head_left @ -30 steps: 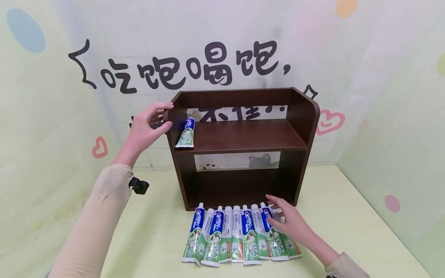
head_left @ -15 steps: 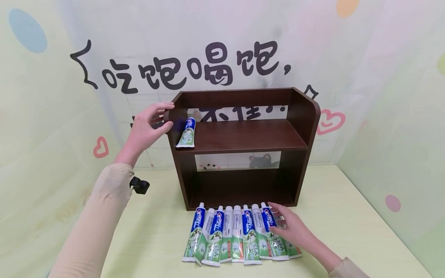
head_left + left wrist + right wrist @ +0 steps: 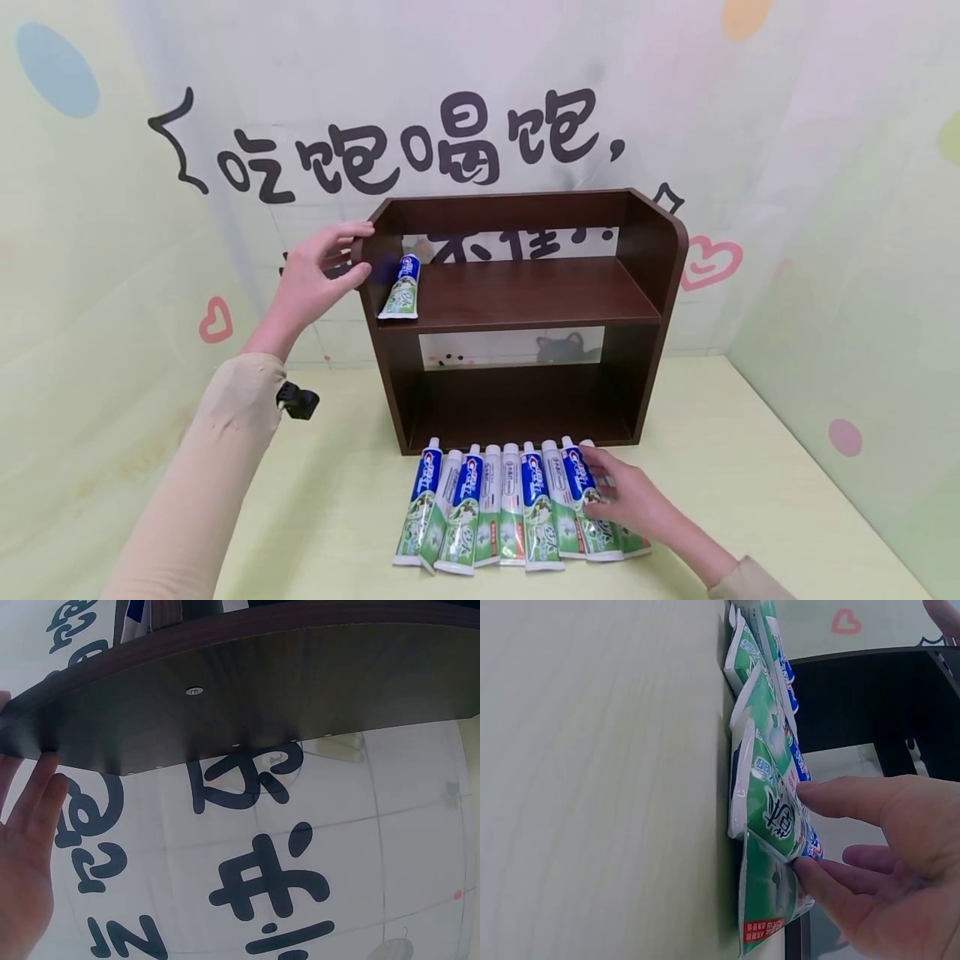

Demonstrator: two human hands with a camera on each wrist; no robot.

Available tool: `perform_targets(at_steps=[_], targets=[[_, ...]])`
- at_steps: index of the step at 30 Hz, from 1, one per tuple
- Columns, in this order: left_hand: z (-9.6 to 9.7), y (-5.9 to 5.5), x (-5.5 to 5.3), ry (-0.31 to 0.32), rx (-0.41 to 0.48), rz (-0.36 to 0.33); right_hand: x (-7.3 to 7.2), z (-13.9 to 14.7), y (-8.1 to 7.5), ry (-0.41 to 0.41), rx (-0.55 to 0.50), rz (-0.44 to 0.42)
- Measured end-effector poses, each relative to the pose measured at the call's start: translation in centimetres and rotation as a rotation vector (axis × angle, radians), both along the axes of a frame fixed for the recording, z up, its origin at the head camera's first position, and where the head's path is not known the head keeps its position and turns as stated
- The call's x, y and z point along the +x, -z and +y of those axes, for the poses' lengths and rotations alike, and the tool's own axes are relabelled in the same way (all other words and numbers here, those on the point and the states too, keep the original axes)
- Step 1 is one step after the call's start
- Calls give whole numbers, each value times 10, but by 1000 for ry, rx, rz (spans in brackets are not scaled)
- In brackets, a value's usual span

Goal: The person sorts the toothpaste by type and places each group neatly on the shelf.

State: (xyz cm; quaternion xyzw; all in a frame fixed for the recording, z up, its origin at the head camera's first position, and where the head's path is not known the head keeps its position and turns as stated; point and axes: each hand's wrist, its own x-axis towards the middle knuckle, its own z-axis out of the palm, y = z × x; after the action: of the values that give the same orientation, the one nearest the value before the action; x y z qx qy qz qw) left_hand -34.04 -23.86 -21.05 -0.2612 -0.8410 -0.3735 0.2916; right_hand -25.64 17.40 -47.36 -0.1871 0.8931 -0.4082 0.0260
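Observation:
My left hand (image 3: 311, 271) grips the left side panel of a dark brown two-tier shelf (image 3: 525, 296), thumb in front and fingers over the outer side. A blue-and-green toothpaste tube (image 3: 402, 287) lies at the left end of the upper tier, cap toward the back. My right hand (image 3: 632, 498) is at the right end of the tube row, pinching a blue-and-green toothpaste tube (image 3: 769, 802) between thumb and fingers. This tube lies on the table with its cap toward the shelf. A white-and-green tube (image 3: 763, 896) lies beside it, partly hidden by the hand.
Several more toothpaste tubes (image 3: 462, 521), blue-and-green and white-and-green, lie side by side and overlapping before the shelf on the pale table (image 3: 330, 492). A printed backdrop (image 3: 480, 50) with black lettering stands close behind the shelf.
My right hand has come down onto the blue-and-green tube near the row's right end, its fingers closing in at the sides. The left hand keeps its hold on the shelf.

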Motion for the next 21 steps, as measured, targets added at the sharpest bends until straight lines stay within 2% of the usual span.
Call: perform_targets(at_steps=[10,21], targets=[[0,0,1,-8,-4,-8,3,-2,-2,31,-12,-56],[0,0,0,7,9,-13,13,-14,-6,143,113,-42]])
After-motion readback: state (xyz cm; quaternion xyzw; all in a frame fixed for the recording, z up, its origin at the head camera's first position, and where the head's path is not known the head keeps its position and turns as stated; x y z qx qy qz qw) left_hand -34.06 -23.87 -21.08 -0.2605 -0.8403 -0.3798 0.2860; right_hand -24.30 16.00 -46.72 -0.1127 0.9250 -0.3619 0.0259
